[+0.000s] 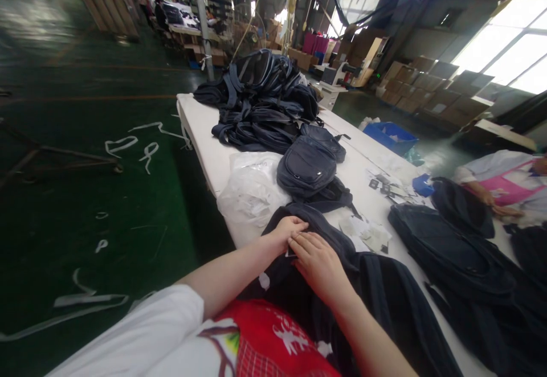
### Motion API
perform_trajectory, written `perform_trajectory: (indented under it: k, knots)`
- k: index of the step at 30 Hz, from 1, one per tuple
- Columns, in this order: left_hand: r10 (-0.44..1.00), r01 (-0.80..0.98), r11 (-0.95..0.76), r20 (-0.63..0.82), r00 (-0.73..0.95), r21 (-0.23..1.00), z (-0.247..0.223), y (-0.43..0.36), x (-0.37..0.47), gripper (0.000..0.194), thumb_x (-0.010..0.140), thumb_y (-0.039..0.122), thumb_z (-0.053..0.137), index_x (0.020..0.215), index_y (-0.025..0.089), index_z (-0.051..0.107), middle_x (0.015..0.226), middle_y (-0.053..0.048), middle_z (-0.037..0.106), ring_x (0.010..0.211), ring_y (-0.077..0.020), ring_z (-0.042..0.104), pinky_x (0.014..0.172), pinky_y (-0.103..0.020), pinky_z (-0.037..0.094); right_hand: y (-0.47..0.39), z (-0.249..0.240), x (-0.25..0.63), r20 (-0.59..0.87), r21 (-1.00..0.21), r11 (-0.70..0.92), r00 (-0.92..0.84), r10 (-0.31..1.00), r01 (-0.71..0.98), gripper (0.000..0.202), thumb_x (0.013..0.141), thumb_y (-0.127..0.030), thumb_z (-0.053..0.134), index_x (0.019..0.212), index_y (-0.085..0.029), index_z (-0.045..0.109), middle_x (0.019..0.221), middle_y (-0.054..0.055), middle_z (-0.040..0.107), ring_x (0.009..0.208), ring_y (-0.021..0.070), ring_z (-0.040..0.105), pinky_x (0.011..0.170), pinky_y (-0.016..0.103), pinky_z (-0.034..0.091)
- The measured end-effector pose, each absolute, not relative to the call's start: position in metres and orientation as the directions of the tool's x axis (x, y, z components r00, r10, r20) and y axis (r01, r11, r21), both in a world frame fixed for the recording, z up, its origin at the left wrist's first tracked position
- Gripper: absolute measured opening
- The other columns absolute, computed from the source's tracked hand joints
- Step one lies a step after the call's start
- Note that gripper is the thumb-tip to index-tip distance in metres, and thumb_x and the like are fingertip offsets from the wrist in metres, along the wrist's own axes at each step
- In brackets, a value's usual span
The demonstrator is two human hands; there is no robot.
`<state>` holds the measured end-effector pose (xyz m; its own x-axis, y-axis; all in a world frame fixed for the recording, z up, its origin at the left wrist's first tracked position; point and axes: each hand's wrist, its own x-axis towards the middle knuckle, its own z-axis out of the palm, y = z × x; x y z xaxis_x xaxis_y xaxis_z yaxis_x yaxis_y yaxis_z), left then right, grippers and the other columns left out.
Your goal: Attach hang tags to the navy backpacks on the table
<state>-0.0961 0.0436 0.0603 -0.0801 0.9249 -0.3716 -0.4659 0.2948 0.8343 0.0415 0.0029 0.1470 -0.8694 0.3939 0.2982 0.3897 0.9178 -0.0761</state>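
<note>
A dark navy backpack (316,216) lies at the near edge of the table, right in front of my body. My left hand (289,231) is closed, its fingers pinched together at the backpack's fabric. Close against it, my right hand (317,258) bends its fingers over the same spot, thumb hidden. A small tag with a pale edge (290,251) shows just below the right fingertips; which hand grips it is hard to tell. Right of my hands lies another dark backpack (395,291), its straps toward me.
Beyond my hands, a clear plastic bag (252,192) sits beside a navy backpack (305,166). A large backpack pile (260,98) covers the table's far end. Paper tags (365,233) lie scattered rightward. A co-worker in a pink apron (508,186) handles bags across the table.
</note>
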Motion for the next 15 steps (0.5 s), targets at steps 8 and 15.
perform_trajectory:
  k: [8,15]
  knots:
    - [0.902,-0.596,0.408,-0.407,0.144,0.691,0.089,0.025,-0.092,0.019,0.089,0.031,0.052,0.085,0.013,0.056,0.067,0.001,0.055,0.052,-0.0072,0.052,0.052,-0.02,0.04,0.01,0.152,0.043,0.41,0.04,0.829,-0.765,0.496,0.559,0.016,0.09,-0.015,0.055,0.097,-0.02,0.068,0.084,0.004,0.072,0.079,0.0178,0.063,0.078,0.032,0.043]
    - [0.941,-0.536,0.336,-0.252,0.226,0.775,0.097,0.009,-0.09,0.03,0.087,0.042,0.052,0.107,0.019,0.048,0.08,0.0,0.057,0.047,-0.008,0.055,0.037,-0.017,0.031,0.023,0.163,0.067,0.425,-0.111,0.777,-0.677,0.601,0.62,0.015,0.091,-0.021,0.056,0.094,-0.026,0.07,0.09,0.0,0.074,0.08,0.0164,0.065,0.075,0.03,0.043]
